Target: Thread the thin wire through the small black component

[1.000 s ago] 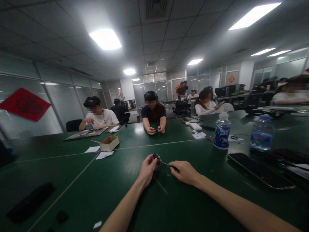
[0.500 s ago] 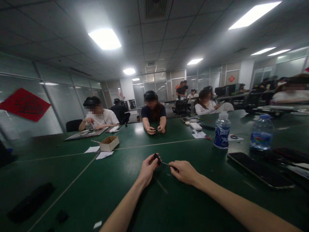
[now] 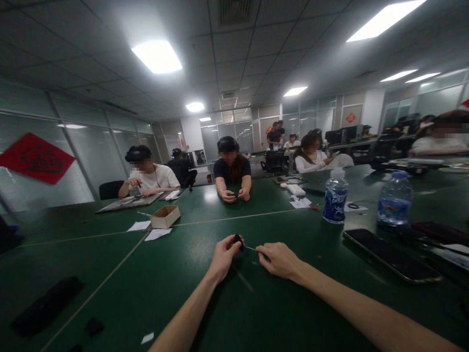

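Observation:
Between the fingers and thumb of my left hand [image 3: 223, 258] is a small black part [image 3: 239, 241], held up over the green table [image 3: 190, 274]. My right hand [image 3: 279, 259] is closed around the handle of a thin screwdriver [image 3: 250, 248]. Its metal shaft points left, and its tip reaches the black part or comes very close to it; the exact contact is too small to tell. Most of the handle is hidden inside my right fingers.
To the right stand two water bottles [image 3: 335, 196] near a black phone [image 3: 390, 255]. An open cardboard box [image 3: 165, 217] sits on papers at the left. A dark pouch-like object [image 3: 47, 305] lies at the near left. Across the table, a person [image 3: 233, 168] handles something small.
The black part has turned slightly in my left fingers. My right hand keeps its grip on the screwdriver, almost in the same place. The view has shifted a little.

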`<state>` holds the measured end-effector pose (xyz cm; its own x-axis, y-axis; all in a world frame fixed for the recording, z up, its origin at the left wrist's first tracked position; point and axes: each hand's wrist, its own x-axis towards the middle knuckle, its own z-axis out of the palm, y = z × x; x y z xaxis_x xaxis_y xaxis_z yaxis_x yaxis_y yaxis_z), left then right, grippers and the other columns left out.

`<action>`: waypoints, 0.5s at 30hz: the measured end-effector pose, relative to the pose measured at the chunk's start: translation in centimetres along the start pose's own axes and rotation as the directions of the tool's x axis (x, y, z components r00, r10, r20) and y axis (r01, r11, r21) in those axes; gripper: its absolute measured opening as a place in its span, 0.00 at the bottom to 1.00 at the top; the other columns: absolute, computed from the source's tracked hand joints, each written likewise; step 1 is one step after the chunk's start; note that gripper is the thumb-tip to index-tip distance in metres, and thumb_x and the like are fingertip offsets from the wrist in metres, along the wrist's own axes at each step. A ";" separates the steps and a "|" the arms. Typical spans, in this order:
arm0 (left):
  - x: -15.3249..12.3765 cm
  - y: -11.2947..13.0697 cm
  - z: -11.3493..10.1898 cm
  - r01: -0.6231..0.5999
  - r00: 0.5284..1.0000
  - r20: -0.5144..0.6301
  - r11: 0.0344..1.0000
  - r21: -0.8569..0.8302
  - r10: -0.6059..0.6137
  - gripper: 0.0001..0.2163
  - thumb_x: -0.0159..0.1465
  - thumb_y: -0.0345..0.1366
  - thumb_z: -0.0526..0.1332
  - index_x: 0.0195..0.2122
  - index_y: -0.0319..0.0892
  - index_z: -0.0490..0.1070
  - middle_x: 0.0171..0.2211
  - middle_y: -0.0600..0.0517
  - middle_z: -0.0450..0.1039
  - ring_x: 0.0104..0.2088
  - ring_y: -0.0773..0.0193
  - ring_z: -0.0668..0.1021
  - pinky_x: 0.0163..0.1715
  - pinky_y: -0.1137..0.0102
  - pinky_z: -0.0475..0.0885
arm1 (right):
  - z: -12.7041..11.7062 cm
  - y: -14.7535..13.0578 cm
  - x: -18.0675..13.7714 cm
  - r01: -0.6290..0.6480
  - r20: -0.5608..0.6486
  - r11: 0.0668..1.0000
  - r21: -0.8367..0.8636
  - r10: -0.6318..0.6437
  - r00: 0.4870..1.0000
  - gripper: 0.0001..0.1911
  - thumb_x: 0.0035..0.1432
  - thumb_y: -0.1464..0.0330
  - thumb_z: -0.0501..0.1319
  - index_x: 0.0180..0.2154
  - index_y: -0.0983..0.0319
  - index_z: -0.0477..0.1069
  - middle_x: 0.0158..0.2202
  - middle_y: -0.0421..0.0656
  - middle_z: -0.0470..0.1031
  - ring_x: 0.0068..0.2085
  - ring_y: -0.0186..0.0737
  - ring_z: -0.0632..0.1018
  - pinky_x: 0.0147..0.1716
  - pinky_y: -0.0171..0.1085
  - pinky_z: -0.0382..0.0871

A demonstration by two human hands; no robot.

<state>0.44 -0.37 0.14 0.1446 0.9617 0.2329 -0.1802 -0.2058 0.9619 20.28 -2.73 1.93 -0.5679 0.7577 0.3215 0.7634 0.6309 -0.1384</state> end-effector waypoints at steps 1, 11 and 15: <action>0.0 0.0 0.0 0.001 1.000 0.007 1.000 -0.004 -0.001 0.18 0.51 0.42 0.68 0.39 0.36 0.74 0.38 0.45 0.74 0.38 0.59 0.75 0.39 0.70 0.70 | 0.0 0.1 0.0 0.006 -0.001 1.000 -0.001 -0.006 1.000 0.15 0.62 0.67 0.48 0.41 0.62 0.71 0.31 0.45 0.74 0.29 0.35 0.74 0.29 0.32 0.63; 0.3 -0.6 -0.3 0.043 0.999 0.017 0.996 -0.075 -0.042 0.20 0.50 0.46 0.68 0.38 0.35 0.72 0.37 0.44 0.73 0.37 0.61 0.75 0.40 0.69 0.71 | 0.1 0.2 -0.1 0.030 0.004 0.998 0.051 -0.030 1.000 0.15 0.64 0.68 0.46 0.43 0.65 0.69 0.36 0.48 0.75 0.34 0.39 0.75 0.33 0.35 0.67; 0.5 -0.7 -0.3 0.055 0.998 -0.009 0.993 -0.106 -0.057 0.22 0.48 0.46 0.70 0.37 0.35 0.72 0.37 0.45 0.73 0.37 0.61 0.75 0.40 0.69 0.71 | 0.3 0.3 0.0 0.032 -0.010 0.997 0.067 -0.031 0.999 0.15 0.64 0.68 0.46 0.44 0.65 0.68 0.37 0.48 0.75 0.35 0.40 0.76 0.34 0.36 0.67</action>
<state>0.35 0.27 -0.50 0.1456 0.9734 0.1767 -0.2741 -0.1319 0.9526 20.39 -2.51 1.64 -0.5883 0.7361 0.3346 0.7228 0.6643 -0.1904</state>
